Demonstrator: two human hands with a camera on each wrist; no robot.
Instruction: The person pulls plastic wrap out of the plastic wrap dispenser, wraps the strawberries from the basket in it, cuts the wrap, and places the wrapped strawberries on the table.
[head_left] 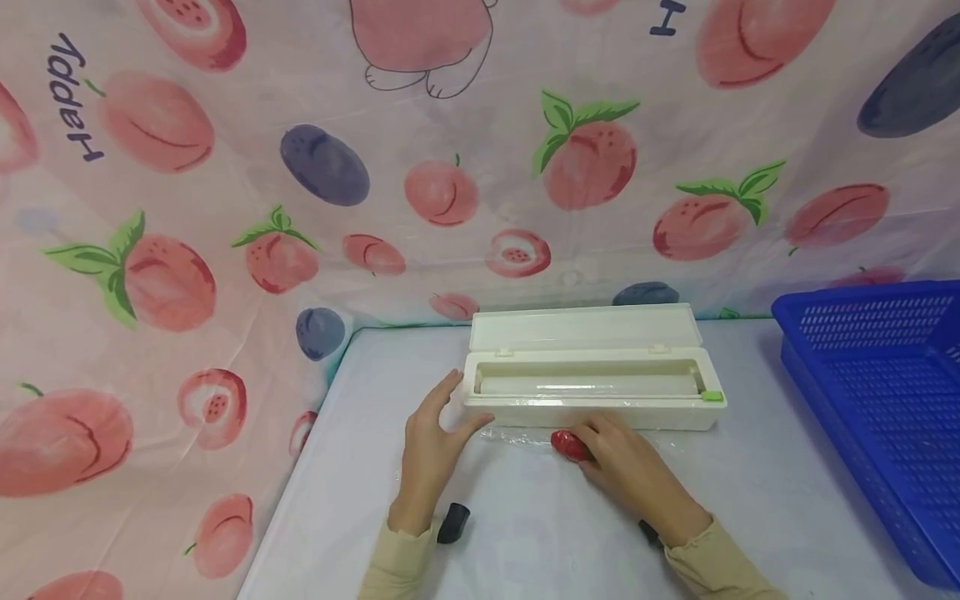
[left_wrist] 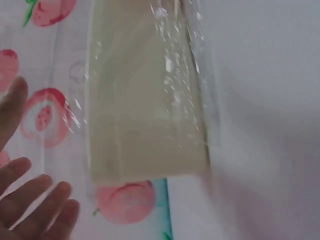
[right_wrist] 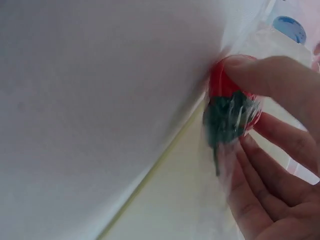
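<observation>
A white cling film dispenser lies lengthwise on the table, its lid tipped back and a film roll inside. Clear film spreads from its front edge onto the table. My right hand pinches a red, strawberry-like fruit with dark green leaves and a thin stem. Shiny film covers the fruit, close to the dispenser's front. At the dispenser's left end is my left hand, thumb and fingers spread apart. Film also glints over the dispenser wall in the left wrist view.
A blue plastic basket stands at the right side of the table. A green slider sits at the dispenser's right front corner. Fruit-printed cloth hangs behind and to the left of the white tabletop.
</observation>
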